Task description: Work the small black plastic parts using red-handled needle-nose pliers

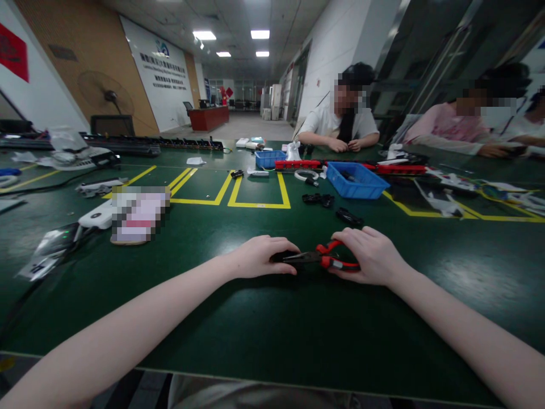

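My right hand (370,255) is closed around the red-and-black handles of long-nose pliers (327,258), which look slightly spread. The plier tips point left, toward my left hand (268,255). Between the thumb and fingers of that hand is a small black piece (279,257), mostly hidden, so its kind is unclear. The plier tips reach this piece; whether they grip it I cannot tell. Both hands are just above the green table (255,329). Beyond them lie a coiled black cable (349,217) and another black bundle (318,200).
Blue bins (357,184) stand farther back, beside a red strip (400,169) and a white cable coil (306,175). Yellow tape (259,205) marks the tabletop. On the left are a phone (140,218) and a white device (96,216). Co-workers (340,122) sit across the table.
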`<state>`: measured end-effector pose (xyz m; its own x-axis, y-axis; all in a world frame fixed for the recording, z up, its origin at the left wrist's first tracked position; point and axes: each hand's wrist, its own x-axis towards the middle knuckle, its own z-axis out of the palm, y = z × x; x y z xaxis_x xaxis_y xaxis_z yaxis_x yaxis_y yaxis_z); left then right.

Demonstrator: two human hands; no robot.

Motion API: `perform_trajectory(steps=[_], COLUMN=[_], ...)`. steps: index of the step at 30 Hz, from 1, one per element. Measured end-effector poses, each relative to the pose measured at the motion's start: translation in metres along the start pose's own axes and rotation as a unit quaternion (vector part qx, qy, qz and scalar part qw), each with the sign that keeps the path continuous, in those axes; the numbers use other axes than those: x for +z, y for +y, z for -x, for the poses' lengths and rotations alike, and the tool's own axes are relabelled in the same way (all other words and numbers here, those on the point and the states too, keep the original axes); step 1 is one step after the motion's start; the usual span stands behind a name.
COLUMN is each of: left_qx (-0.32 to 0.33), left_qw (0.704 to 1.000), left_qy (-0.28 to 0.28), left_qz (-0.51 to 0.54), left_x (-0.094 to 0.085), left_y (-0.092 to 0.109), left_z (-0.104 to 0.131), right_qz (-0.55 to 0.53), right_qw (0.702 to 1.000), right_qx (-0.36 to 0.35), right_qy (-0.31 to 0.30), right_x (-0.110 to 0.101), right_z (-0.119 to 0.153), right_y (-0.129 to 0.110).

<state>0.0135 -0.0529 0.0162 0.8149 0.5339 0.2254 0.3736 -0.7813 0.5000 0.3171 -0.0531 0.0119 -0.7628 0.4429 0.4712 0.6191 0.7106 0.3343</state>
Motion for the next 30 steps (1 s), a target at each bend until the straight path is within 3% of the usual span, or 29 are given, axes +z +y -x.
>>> perform_trajectory(steps=[18,30], left_qx=[-0.061,-0.067], left_qw=[0.995,0.987], left_qy=[0.025,-0.001], left_qz=[-0.079,-0.149], left_x=[0.0062,0.0022], left_y=[0.0005,-0.0045], left_z=[0.0021,0.0061], right_qz=[0.010,-0.013], right_qw=[0.999,0.996], right_qx=[0.036,0.058], right_qy=[-0.031,-0.063], right_x=[-0.0054,-0.0074], right_z=[0.0005,-0.0006], right_y=[-0.0035,-0.0046])
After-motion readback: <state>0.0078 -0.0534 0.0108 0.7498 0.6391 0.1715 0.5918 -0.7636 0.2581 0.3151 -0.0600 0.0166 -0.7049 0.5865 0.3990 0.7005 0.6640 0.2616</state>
